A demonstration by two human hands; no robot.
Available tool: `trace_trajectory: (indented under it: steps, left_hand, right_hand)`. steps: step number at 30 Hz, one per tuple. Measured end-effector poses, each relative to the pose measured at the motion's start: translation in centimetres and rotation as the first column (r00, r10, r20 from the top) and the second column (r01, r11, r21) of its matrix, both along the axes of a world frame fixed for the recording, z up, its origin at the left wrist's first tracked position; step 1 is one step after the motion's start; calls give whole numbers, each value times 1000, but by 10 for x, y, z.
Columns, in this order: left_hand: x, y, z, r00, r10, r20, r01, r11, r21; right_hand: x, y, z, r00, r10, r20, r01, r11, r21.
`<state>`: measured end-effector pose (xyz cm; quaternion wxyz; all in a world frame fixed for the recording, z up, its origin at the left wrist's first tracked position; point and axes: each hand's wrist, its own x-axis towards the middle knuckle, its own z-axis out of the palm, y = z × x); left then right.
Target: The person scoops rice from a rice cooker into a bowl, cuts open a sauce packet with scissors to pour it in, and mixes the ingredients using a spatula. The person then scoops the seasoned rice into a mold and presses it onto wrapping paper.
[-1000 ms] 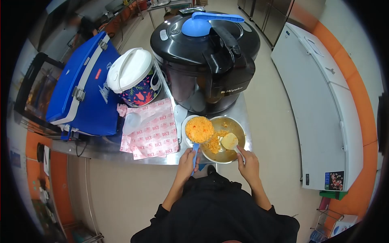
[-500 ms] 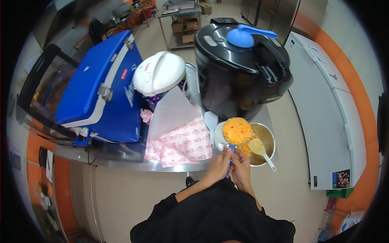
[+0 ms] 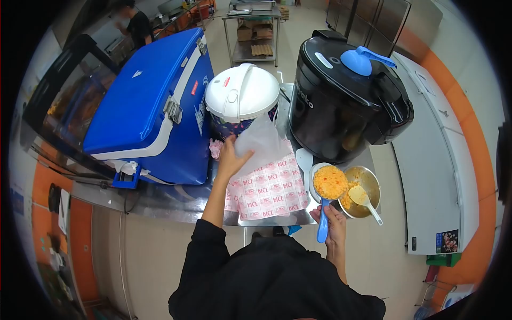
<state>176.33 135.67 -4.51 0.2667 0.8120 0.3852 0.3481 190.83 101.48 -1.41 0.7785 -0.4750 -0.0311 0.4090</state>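
My right hand is closed around the blue handle of a ladle. Its bowl is heaped with orange rice and hovers over a small white dish and the edge of a metal bowl. In that bowl lie some rice and a pale rice paddle. My left hand, thumb and fingers apart, reaches to the left edge of a translucent sheet. Beneath the sheet, red-printed wrapping papers lie on the steel table.
A blue cooler box stands left, a white-lidded rice cooker behind the sheet. At right is a big black cooker with a blue ladle on its lid. A white spatula lies beside the papers. Another person stands far back.
My left hand has left the ladle's handle and moved left to the translucent sheet. My right hand keeps the rice-filled ladle. The camera view has shifted, so the table things appear farther right.
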Motion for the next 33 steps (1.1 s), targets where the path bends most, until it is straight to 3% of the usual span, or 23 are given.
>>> trace_trajectory:
  steps: [1,3,4,5,7,10,15,17,21,23,27,29,30,31,32,33]
  left_hand:
    - [-1,-3,7,1000,2,3,-2,1000,1]
    - [-6,-17,15,962,-260,-84,248,960,-130]
    - [-11,-28,11,941,-285,-181,289,957,0]
    - [-17,-40,10,944,-280,-177,283,959,-3]
    - [-29,-67,7,783,-439,-441,512,857,56]
    - [-37,-105,-37,751,-409,-519,560,810,172]
    - [-43,-142,-35,789,-312,-530,459,872,169]
    - [-49,-145,-28,825,-264,-500,350,933,84]
    - [-73,-143,-27,811,-193,-553,280,957,76]
    - [-86,-141,-31,807,-362,-467,382,923,-56]
    - [-97,-151,-41,843,-384,-378,407,913,-21]
    - [-100,-154,-50,869,-416,-267,394,909,-133]
    - [-102,-154,-54,872,-412,-266,389,911,-136]
    - [-102,-155,-57,879,-409,-244,387,912,-136]
    - [-103,-155,-57,885,-408,-223,386,912,-137]
    - [-103,-154,-58,886,-407,-222,384,913,-140]
  right_hand:
    - [1,2,1,1000,13,-6,-13,1000,20]
    - [3,4,10,999,46,-4,-46,999,-7]
    - [4,5,15,997,76,-8,-76,996,-38]
    - [6,7,18,997,82,-5,-82,996,-43]
    - [9,11,23,978,206,-45,-205,978,32]
    - [3,28,38,950,299,-94,-295,954,50]
    - [-12,69,14,874,433,-221,-421,901,99]
    - [-12,85,-21,836,500,-225,-500,864,63]
    - [-8,95,-69,826,517,-224,-542,838,-61]
    - [-5,97,-75,799,545,-253,-576,815,-66]
    - [-1,108,-62,888,430,-165,-450,885,-117]
    - [1,113,-51,912,383,147,-340,907,-248]
    - [4,114,-56,847,405,345,-296,898,-327]
    - [0,115,-50,845,410,344,-301,895,-328]
    - [-6,116,-38,525,410,746,-121,903,-412]
    - [-13,118,-32,43,386,922,75,919,-388]
